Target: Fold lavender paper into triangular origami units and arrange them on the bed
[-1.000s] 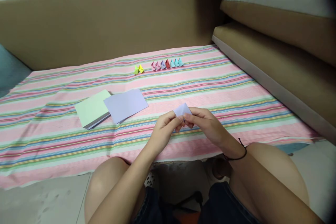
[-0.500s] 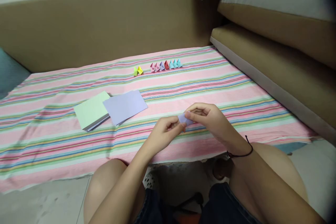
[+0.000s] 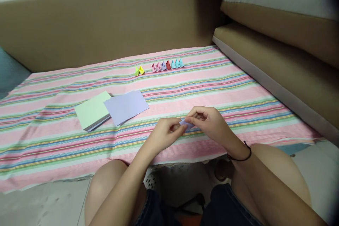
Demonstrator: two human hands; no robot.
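A small folded piece of lilac paper (image 3: 186,124) is pinched between my two hands, above the near part of the striped cloth. My left hand (image 3: 167,132) grips its left end between thumb and fingers. On the opposite side, my right hand (image 3: 205,120) pinches the upper right part, with the fingers curled. Much of the paper is covered by my fingertips, so its folds are hard to make out. To the left lie lilac sheets (image 3: 127,106), overlapping a stack of paper with a pale green sheet (image 3: 94,110) on top.
Yellow folded paper pieces (image 3: 139,70) stand at the back, beside a row of several pink, lilac, red and blue folded pieces (image 3: 168,65). The striped cloth (image 3: 66,148) covers the seat. Brown cushions (image 3: 265,56) border the right side; a backrest (image 3: 106,24) rises behind.
My right hand has shifted slightly down and left, closer to my left hand. The lilac piece has tilted and less of it shows. The other papers stay put.
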